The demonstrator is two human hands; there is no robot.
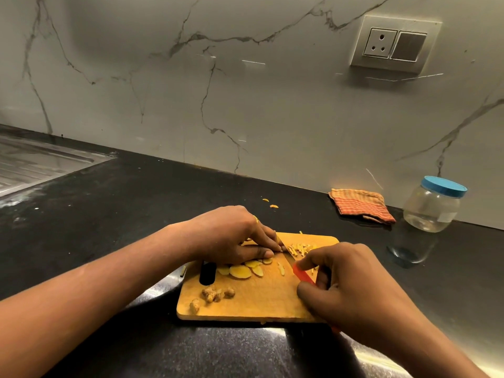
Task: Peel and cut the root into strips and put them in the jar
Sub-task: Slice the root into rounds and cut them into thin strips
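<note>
A wooden cutting board lies on the black counter. Peeled yellow root slices sit at its middle, cut strips pile at its far right, and brown peel scraps lie near its front left. My left hand pins slices down with curled fingertips right beside the blade. My right hand grips the red handle of a knife, its blade angled toward my left fingertips. A clear jar with a blue lid stands apart at the right, lid on.
A folded orange checked cloth lies by the wall left of the jar. Two small root bits lie on the counter behind the board. A steel sink drainboard is at far left. A wall socket sits above.
</note>
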